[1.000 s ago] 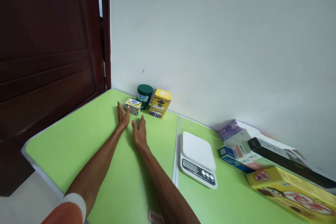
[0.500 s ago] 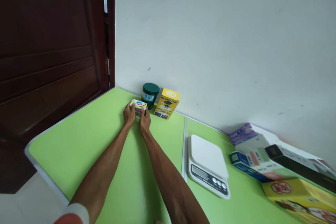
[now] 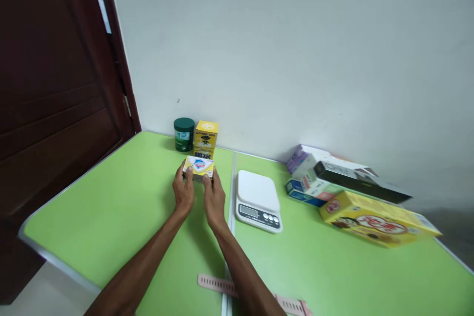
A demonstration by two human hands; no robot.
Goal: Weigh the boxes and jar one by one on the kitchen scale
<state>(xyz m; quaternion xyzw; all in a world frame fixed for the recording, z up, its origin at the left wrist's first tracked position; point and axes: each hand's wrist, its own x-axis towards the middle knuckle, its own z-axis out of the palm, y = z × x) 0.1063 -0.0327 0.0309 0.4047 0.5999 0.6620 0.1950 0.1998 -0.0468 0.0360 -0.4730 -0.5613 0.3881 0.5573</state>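
A small yellow-and-white soap box (image 3: 199,164) is gripped between my two hands above the green table. My left hand (image 3: 183,190) closes on its left end, thumb on the near side. At its right end, my right hand (image 3: 214,197) grips in the same way. Just behind the box, a yellow carton (image 3: 206,136) stands upright, its lower part partly hidden. A dark green lidded jar (image 3: 184,134) stands left of that carton. To the right of my right hand lies a white kitchen scale (image 3: 258,200) with a grey display and round buttons.
Several boxes, including a long black-and-white box (image 3: 355,180) and a yellow snack carton (image 3: 374,219), are piled on the right. A pink strap (image 3: 217,284) lies near the front, partly under my right forearm. The wall borders the table's (image 3: 111,207) back; a dark door stands left.
My hands have lifted the soap box away from beside the jar and brought it nearer and to the right. The view has turned right, showing more boxes and the pink strap.
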